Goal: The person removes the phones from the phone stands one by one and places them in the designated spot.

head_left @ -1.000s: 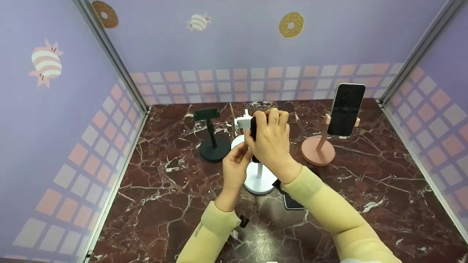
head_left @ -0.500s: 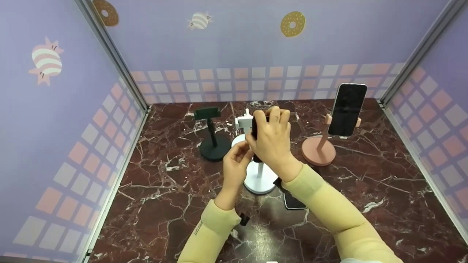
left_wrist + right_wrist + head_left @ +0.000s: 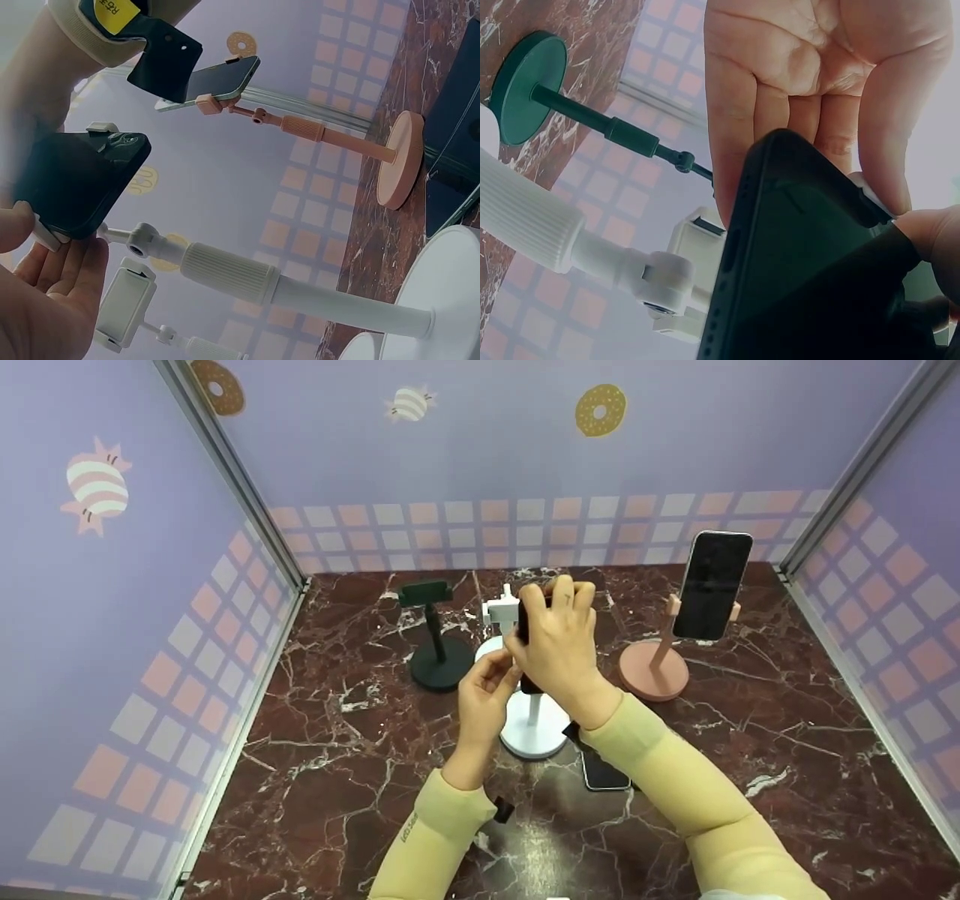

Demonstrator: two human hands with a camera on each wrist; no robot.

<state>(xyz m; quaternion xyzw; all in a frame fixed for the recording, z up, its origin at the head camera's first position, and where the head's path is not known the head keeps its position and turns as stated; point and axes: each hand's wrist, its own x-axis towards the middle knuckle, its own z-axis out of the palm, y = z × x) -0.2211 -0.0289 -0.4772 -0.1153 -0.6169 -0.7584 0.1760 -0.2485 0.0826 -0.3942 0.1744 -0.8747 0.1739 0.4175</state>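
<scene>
A dark smartphone (image 3: pixel 795 277) is at the holder of the front white phone stand (image 3: pixel 534 731), mostly covered by my hands in the head view. My right hand (image 3: pixel 562 649) grips this phone from above and the right side, and its thumb (image 3: pixel 937 232) shows at the phone's edge. Beside it, my left hand (image 3: pixel 484 705) pinches a small white clamp piece (image 3: pixel 45 234) of the stand at the phone's edge, with its thumb on the piece and fingers behind. The stand's white post (image 3: pixel 345 304) runs down to its round base. How far the clamp is spread is hidden.
A second white stand (image 3: pixel 501 612) is just behind my hands, and a dark green stand (image 3: pixel 441 664) is to the left. To the right, a pink stand (image 3: pixel 652 670) bears an upright phone (image 3: pixel 712 585). Another phone (image 3: pixel 604 774) lies on the marble table (image 3: pixel 337 780), partly under my right forearm.
</scene>
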